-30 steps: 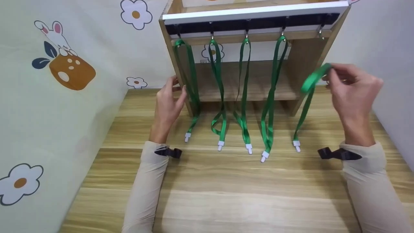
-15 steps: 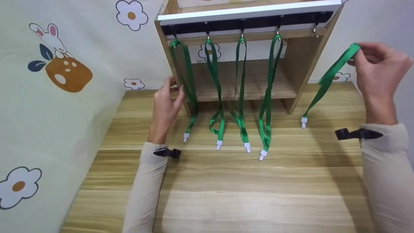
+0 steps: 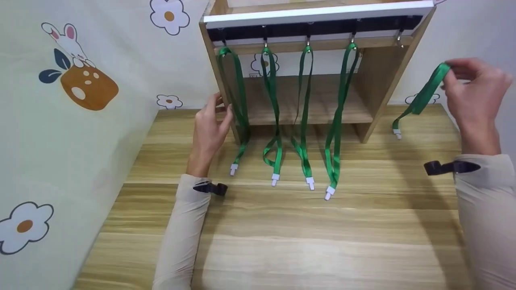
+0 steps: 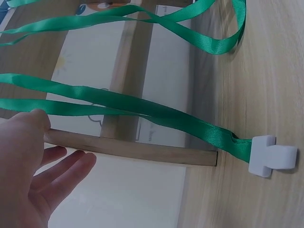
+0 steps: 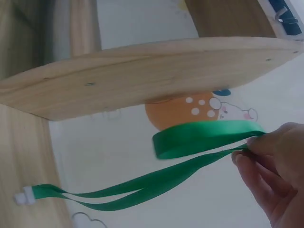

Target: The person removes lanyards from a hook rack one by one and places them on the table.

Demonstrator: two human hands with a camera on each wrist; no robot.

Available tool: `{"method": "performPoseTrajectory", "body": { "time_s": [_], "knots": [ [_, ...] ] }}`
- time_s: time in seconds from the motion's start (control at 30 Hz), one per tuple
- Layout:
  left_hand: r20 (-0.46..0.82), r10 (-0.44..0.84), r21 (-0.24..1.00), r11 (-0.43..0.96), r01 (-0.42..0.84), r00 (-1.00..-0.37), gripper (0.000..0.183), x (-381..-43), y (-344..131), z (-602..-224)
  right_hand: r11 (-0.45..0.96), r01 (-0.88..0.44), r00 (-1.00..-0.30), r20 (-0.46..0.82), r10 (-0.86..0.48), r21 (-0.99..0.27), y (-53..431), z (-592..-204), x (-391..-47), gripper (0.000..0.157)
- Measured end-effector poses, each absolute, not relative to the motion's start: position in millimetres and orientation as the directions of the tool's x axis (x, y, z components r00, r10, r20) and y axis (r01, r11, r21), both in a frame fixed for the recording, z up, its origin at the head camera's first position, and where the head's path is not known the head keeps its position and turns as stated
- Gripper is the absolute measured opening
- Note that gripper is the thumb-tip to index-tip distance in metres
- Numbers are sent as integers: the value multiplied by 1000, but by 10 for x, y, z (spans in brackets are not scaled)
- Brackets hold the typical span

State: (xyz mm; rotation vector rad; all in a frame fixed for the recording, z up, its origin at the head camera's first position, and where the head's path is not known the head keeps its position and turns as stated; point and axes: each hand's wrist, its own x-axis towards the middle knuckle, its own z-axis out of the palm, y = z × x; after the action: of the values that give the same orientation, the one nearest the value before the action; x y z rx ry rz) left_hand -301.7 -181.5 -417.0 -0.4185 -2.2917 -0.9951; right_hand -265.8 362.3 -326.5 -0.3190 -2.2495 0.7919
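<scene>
My right hand [image 3: 477,94] pinches a green lanyard [image 3: 427,92] near its looped end, held in the air to the right of the wooden rack [image 3: 385,80]. Its ribbon slants down to a white plastic clip [image 3: 397,133] at the lower end; the right wrist view shows the ribbon [image 5: 204,135] folded over. With thumb and fingers on either side, my left hand [image 3: 209,131] grips the edge of the rack's left side panel [image 4: 137,149]. Several other green lanyards [image 3: 274,100] hang from hooks along the rack's front, and the rightmost hook [image 3: 399,40] carries none.
The rack stands on a wood-grain table [image 3: 306,241] against patterned walls [image 3: 121,133]. A dark strip [image 3: 282,29] below the rack's white top edge bears the hooks. White clips [image 3: 310,183] of the hanging lanyards dangle in front of the rack's lower opening.
My right hand has moved right, away from the rack, carrying the lanyard; in the last half second its clip swung up and rightward. The left hand stays on the panel.
</scene>
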Motion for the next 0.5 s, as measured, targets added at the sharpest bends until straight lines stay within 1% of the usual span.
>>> {"method": "performPoseTrajectory", "body": {
  "time_s": [0.07, 0.13, 0.2, 0.3, 0.37, 0.5],
  "knots": [
    [628, 47, 560, 667, 492, -777, 40, -3021, -1811, -4165, 774, -9, -727, 536, 430, -633, 3615, -3360, -2633, 33],
    [625, 46, 566, 661, 492, -780, 40, -3024, -1808, -4161, 748, -44, -743, 522, 419, -663, 3605, -3455, -2607, 31],
    [622, 45, 568, 662, 490, -782, 40, -3025, -1808, -4160, 704, -92, -756, 509, 411, -705, 3606, -3545, -2590, 28],
    [625, 48, 564, 661, 494, -779, 40, -3028, -1806, -4161, 636, -127, -794, 462, 395, -761, 3644, -3664, -2571, 28],
    [626, 51, 561, 664, 494, -778, 40, -3028, -1805, -4164, 613, -100, -835, 401, 377, -784, 3702, -3731, -2566, 30],
    [624, 43, 569, 659, 492, -780, 38, -3028, -1811, -4167, 664, 40, -917, 237, 322, -747, 3853, -3838, -2569, 37]
  ]
}}
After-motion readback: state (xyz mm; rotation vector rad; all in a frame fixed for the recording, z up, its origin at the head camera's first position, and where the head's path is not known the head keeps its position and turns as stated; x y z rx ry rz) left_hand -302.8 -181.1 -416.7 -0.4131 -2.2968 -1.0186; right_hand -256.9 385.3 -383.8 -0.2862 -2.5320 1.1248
